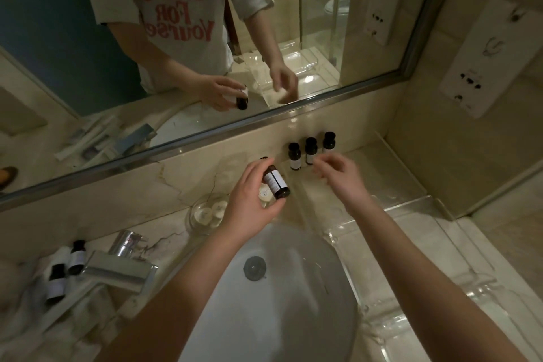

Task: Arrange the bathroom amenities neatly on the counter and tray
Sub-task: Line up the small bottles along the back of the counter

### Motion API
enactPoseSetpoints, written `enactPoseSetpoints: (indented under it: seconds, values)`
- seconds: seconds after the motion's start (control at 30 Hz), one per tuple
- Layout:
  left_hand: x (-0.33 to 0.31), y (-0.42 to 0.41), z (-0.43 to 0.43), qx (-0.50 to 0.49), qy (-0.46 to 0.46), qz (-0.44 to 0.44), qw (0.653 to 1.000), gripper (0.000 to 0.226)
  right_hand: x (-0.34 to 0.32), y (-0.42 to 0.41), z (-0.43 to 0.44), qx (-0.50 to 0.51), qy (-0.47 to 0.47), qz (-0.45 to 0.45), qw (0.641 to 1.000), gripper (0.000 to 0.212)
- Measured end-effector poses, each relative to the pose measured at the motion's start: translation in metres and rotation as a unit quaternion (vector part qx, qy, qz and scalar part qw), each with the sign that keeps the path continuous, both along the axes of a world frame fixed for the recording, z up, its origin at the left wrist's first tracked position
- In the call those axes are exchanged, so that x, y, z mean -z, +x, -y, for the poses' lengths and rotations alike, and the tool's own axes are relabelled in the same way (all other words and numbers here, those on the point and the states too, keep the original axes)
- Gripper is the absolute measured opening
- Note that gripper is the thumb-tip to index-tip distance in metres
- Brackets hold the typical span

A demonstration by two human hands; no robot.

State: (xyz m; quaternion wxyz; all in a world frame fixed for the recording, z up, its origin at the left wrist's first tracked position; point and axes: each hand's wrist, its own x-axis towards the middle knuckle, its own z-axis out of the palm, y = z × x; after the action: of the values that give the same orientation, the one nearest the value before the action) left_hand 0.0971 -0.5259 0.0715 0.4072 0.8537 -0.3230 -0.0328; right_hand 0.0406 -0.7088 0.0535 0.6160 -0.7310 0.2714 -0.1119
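My left hand (pixel 249 203) grips a small dark bottle (pixel 276 183) with a white label, tilted, above the counter behind the sink. Three like bottles (pixel 311 150) stand upright in a row against the backsplash at the far end of a clear tray (pixel 408 209). My right hand (pixel 338 173) hovers just in front of that row, fingers spread and blurred, holding nothing. A round glass dish (pixel 205 214) with small white packets sits left of my left hand. Two more dark bottles (pixel 66 267) lie on the counter at the far left.
A white oval sink (pixel 293 288) with a drain fills the centre foreground. A chrome tap (pixel 120 261) stands left of it. A mirror (pixel 205 38) runs along the back wall. A wall socket panel (pixel 484 62) is on the right.
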Motion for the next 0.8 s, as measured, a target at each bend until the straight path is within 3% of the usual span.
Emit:
enactPoseSetpoints:
  seconds: [0.1, 0.17, 0.33, 0.5, 0.6, 0.67, 0.73, 0.8]
  values:
    - [-0.008, -0.005, -0.006, 0.029, 0.038, 0.071, 0.996, 0.073, -0.019, -0.01, -0.019, -0.185, 0.043, -0.02, 0.982, 0.032]
    - [-0.012, -0.009, -0.012, 0.044, 0.064, 0.124, 0.989, 0.08, -0.025, -0.012, -0.026, -0.24, 0.047, -0.029, 0.969, 0.036]
    - [-0.024, -0.019, -0.034, 0.048, 0.073, 0.163, 0.983, 0.082, -0.04, -0.021, -0.051, -0.276, 0.077, -0.024, 0.958, 0.021]
    - [-0.042, -0.036, -0.068, 0.063, 0.02, 0.088, 0.994, 0.079, -0.046, -0.028, -0.085, -0.218, 0.057, 0.011, 0.974, 0.019]
    - [-0.056, -0.037, -0.072, -0.077, -0.078, -0.018, 0.994, 0.059, -0.043, -0.031, -0.102, -0.152, -0.088, 0.021, 0.984, 0.017]
    - [-0.067, -0.029, -0.066, -0.14, -0.06, -0.128, 0.98, 0.037, -0.04, -0.034, -0.106, -0.116, -0.242, 0.056, 0.962, 0.019]
    - [-0.071, -0.023, -0.06, -0.129, -0.036, -0.187, 0.973, 0.022, -0.039, -0.039, -0.107, -0.105, -0.351, 0.091, 0.926, 0.026]
    - [-0.071, -0.02, -0.055, -0.108, -0.025, -0.186, 0.976, 0.013, -0.037, -0.042, -0.104, -0.093, -0.407, 0.107, 0.903, 0.033]
